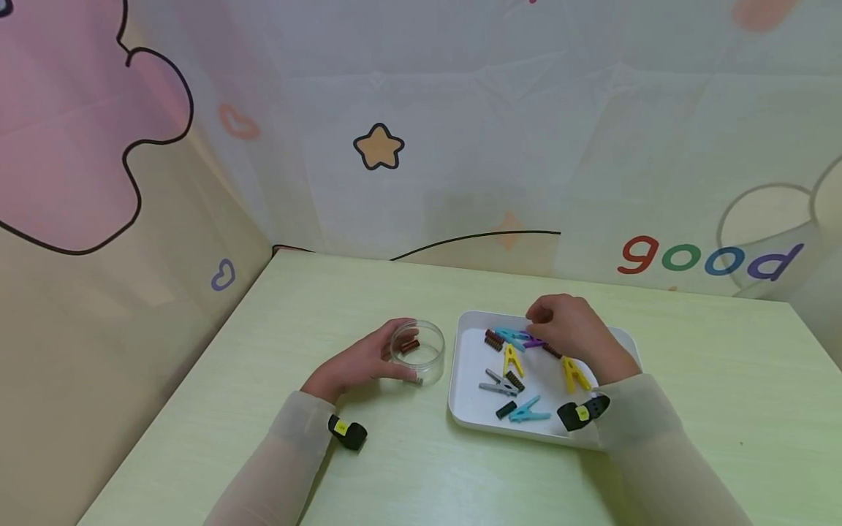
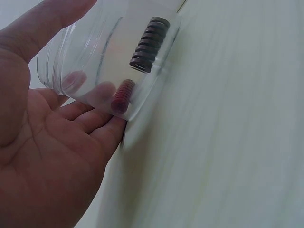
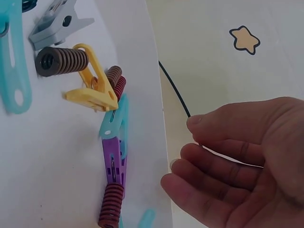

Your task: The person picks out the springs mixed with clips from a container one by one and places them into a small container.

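Observation:
A clear round jar [image 1: 430, 356] is gripped by my left hand [image 1: 362, 360], thumb on one side and fingers on the other. In the left wrist view, a dark coil spring [image 2: 150, 44] and a smaller red coil spring [image 2: 123, 97] lie inside it. My right hand [image 1: 575, 329] hovers over the far side of a white tray [image 1: 463, 391]. Its fingers are loosely bent, thumb apart from them, with nothing between. Closest to it are a purple clothespin [image 3: 113, 159], a reddish-brown spring [image 3: 111, 205] and a light-blue clothespin [image 3: 112, 127].
Elsewhere in the tray lie yellow clothespins [image 1: 512, 359], a grey clothespin [image 1: 498, 385], another light-blue clothespin [image 1: 528, 413] and several springs, one dark [image 1: 506, 410]. The pale tabletop [image 1: 395, 467] meets a printed wall cloth [image 1: 460, 168] at its back edge.

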